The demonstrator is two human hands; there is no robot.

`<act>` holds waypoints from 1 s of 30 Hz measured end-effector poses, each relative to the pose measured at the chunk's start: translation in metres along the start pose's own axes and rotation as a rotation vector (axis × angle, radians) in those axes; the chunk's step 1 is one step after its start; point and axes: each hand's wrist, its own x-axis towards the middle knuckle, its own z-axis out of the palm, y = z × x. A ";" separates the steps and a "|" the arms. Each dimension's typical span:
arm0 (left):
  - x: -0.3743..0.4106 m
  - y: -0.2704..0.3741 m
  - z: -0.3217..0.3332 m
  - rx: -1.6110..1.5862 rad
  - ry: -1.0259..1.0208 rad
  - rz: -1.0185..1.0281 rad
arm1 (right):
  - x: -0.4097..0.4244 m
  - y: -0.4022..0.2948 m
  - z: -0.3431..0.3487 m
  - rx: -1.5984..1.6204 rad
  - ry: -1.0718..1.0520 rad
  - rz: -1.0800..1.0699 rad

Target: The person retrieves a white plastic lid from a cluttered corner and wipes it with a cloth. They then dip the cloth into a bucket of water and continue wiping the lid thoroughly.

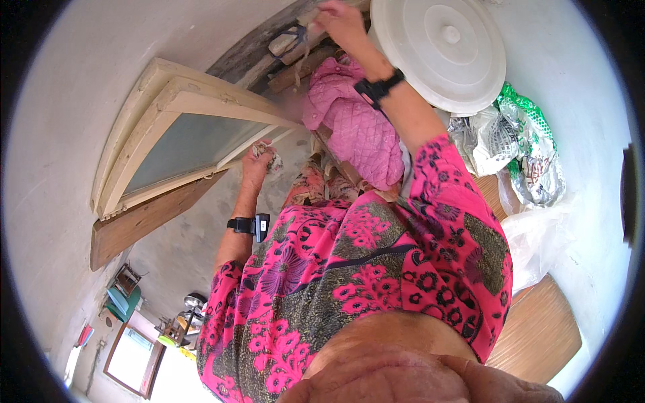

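Observation:
My left hand (256, 163) is closed around a crumpled whitish patterned cloth (273, 162), beside the lower edge of a leaning cream wooden window frame (169, 101) with a glass pane. My right hand (341, 25) is raised at the top, blurred, with bent fingers, by a dark cord loop (289, 43) and a pale dangling strip (302, 63). Whether it grips either is unclear. Below my right wrist lies a pink quilted cloth (360, 126), bunched up. A round whitish plastic lid (438, 50) is just to the right of that hand.
A brown wooden board (151, 221) leans under the window frames. White and green plastic bags (529, 146) lie at the right, above a ribbed wood-coloured surface (539, 327). Bricks or blocks (302, 68) lie along the top wall. Several household items stand far off at the lower left.

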 end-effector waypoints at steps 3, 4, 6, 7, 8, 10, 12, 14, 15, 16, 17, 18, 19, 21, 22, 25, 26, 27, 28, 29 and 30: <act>-0.003 0.001 0.006 0.019 -0.062 -0.029 | 0.017 0.081 0.003 -0.803 0.068 -0.392; -0.002 -0.002 0.004 0.032 -0.074 -0.005 | 0.013 0.084 0.000 -0.820 -0.025 -0.331; 0.003 -0.005 0.004 0.024 -0.073 0.012 | -0.012 0.084 -0.012 -0.740 -0.165 -0.286; 0.004 -0.005 0.008 0.002 -0.069 0.005 | -0.033 0.078 -0.017 -0.707 -0.228 -0.259; 0.006 -0.001 0.014 -0.015 -0.079 -0.002 | -0.055 0.077 -0.022 -0.685 -0.266 -0.193; 0.015 0.005 0.025 -0.117 -0.137 -0.045 | -0.104 0.069 -0.020 -0.586 -0.381 -0.002; 0.027 0.019 0.052 -0.079 -0.245 0.050 | -0.149 0.096 -0.011 -0.404 -0.383 0.016; 0.037 0.046 0.090 0.079 -0.335 0.300 | -0.182 0.100 -0.003 -0.126 -0.282 0.040; 0.033 0.063 0.103 0.042 -0.367 0.303 | -0.196 0.054 0.002 0.056 -0.260 0.167; 0.026 0.089 0.127 0.004 -0.441 0.295 | -0.202 0.024 -0.010 0.042 -0.182 0.150; 0.018 0.115 0.150 -0.031 -0.508 0.288 | -0.208 -0.005 -0.020 0.031 -0.108 0.135; 0.008 0.142 0.174 0.106 -0.576 0.279 | -0.211 -0.022 -0.034 -0.168 -0.011 -0.022; -0.003 0.170 0.195 0.244 -0.621 0.274 | -0.215 -0.030 -0.042 -0.359 0.070 -0.181; 0.011 0.174 0.223 0.389 -0.713 0.389 | -0.221 -0.030 -0.072 -0.452 0.178 -0.206; 0.034 0.158 0.228 0.393 -0.719 0.516 | -0.219 -0.031 -0.093 -0.586 0.202 -0.242; 0.071 0.155 0.258 0.122 -0.435 0.570 | -0.211 -0.052 -0.167 -0.838 0.515 -0.267; 0.099 0.150 0.267 0.183 -0.328 0.452 | -0.206 -0.052 -0.198 -0.842 0.666 -0.257; 0.129 0.145 0.268 0.250 -0.206 0.337 | -0.195 -0.045 -0.227 -0.829 0.807 -0.251; 0.138 0.147 0.274 0.248 -0.349 0.209 | -0.193 -0.033 -0.256 -1.006 0.888 -0.206; 0.144 0.152 0.278 0.244 -0.481 0.083 | -0.187 -0.021 -0.274 -1.178 0.960 -0.162; 0.147 0.153 0.284 0.243 -0.622 -0.047 | -0.188 -0.011 -0.281 -1.210 0.943 -0.117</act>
